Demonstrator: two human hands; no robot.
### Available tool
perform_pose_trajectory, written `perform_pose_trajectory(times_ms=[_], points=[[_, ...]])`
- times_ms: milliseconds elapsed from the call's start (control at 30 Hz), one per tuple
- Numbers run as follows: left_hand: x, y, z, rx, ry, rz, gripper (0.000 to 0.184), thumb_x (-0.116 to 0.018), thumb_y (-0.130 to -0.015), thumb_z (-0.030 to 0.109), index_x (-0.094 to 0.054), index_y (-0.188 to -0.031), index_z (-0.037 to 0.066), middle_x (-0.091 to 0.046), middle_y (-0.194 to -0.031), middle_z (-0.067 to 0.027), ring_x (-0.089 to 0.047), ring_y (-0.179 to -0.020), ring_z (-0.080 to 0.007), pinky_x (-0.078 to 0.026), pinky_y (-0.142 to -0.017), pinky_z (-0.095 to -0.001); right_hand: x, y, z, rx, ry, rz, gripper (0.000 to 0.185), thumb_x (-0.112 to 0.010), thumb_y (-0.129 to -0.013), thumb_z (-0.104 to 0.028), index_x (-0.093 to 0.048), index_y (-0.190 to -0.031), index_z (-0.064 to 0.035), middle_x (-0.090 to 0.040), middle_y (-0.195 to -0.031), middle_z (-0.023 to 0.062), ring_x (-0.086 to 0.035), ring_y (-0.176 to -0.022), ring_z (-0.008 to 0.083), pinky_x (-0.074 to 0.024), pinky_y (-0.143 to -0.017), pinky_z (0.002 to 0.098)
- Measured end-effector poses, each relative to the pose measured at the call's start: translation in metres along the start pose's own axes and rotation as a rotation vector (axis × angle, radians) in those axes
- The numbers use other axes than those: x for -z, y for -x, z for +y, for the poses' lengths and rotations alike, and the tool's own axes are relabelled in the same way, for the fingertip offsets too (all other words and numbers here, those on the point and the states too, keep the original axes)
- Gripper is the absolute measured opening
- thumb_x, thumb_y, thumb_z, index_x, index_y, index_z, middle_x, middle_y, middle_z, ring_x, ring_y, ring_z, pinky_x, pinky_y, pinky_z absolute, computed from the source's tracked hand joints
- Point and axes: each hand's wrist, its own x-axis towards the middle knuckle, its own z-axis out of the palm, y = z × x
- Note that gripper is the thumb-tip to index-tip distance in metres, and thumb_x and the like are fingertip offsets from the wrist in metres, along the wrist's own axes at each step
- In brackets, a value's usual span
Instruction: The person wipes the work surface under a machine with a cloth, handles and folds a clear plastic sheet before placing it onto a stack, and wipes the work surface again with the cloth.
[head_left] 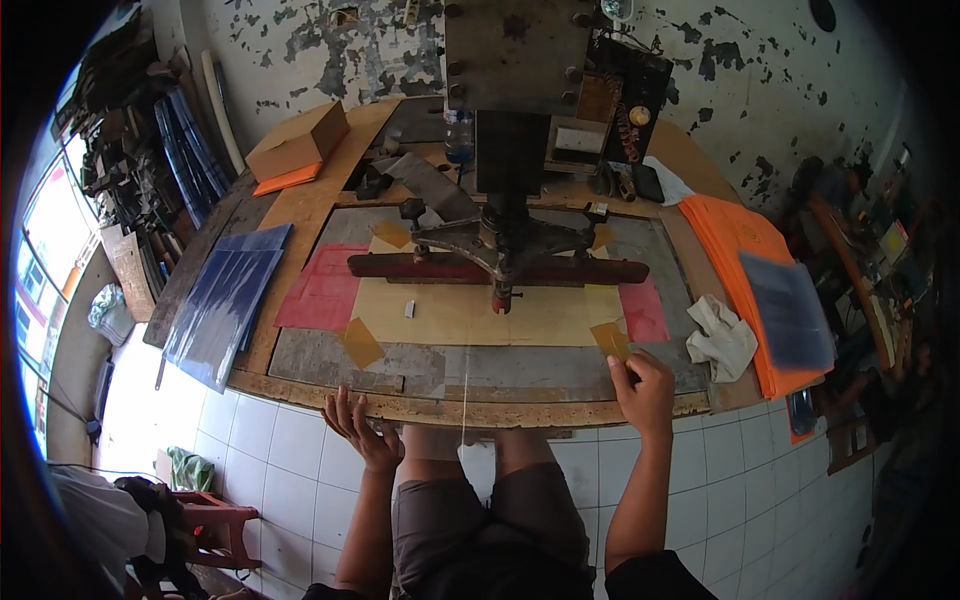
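Note:
My left hand [364,430] is at the front edge of the worktable, its fingers spread and nothing seen in them. On the right, my right hand [643,390] is closed, thumb and forefinger together at the lower edge of an amber patch [610,340]; whatever they pinch is hidden. Another amber patch [364,343] lies on the left. Between them stretches a pale yellow sheet [440,312], flanked by a pink sheet [318,290] on the left and a smaller pink piece [645,310]. Above them hangs a press head [503,235] with a long dark red bar [580,270].
Blue clear plastic covers [225,300] lie at the left, near a cardboard box [297,140]. Orange sheets [735,240], a blue plastic cover [787,305] and a white cloth [720,338] are at the right. A red stool [220,525] stands on the floor at lower left.

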Motion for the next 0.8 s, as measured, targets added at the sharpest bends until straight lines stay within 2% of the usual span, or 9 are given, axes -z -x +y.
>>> perform_pose_trajectory(times_ms=[667,767,800], points=[[0.0034,-0.0025,0.0028,0.005,0.009,-0.008,0.053,-0.045,-0.110,0.034,-0.044,-0.156,0.008,-0.040,-0.166,-0.0262,-0.029,-0.157,-0.0531,-0.021,-0.126,-0.0716,0.0010,-0.0014,-0.0030,-0.003,0.034,-0.019,0.035,-0.076,-0.099,-0.016,-0.056,-0.076,0.0006,-0.055,-0.069,0.0129,-0.052,-0.058,0.0331,-0.0417,-0.058,0.0421],[0.0033,-0.0026,0.0030,0.003,0.020,-0.005,0.052,-0.045,-0.109,0.032,-0.045,-0.155,0.007,-0.040,-0.166,-0.0261,-0.030,-0.157,-0.0531,-0.021,-0.126,-0.0716,-0.0008,-0.0015,-0.0027,0.016,-0.011,0.011,0.038,-0.074,-0.102,-0.015,-0.053,-0.076,0.0035,-0.049,-0.068,0.0142,-0.047,-0.059,0.0299,-0.0380,-0.058,0.0411],[0.0031,-0.0029,0.0025,0.005,0.019,-0.003,0.051,-0.045,-0.109,0.032,-0.046,-0.154,0.007,-0.041,-0.166,-0.0253,-0.031,-0.156,-0.0523,-0.020,-0.127,-0.0706,-0.0014,-0.0016,-0.0018,0.025,-0.005,0.015,0.037,-0.075,-0.101,-0.016,-0.054,-0.077,0.0028,-0.051,-0.070,0.0140,-0.049,-0.059,0.0308,-0.0393,-0.058,0.0414]])
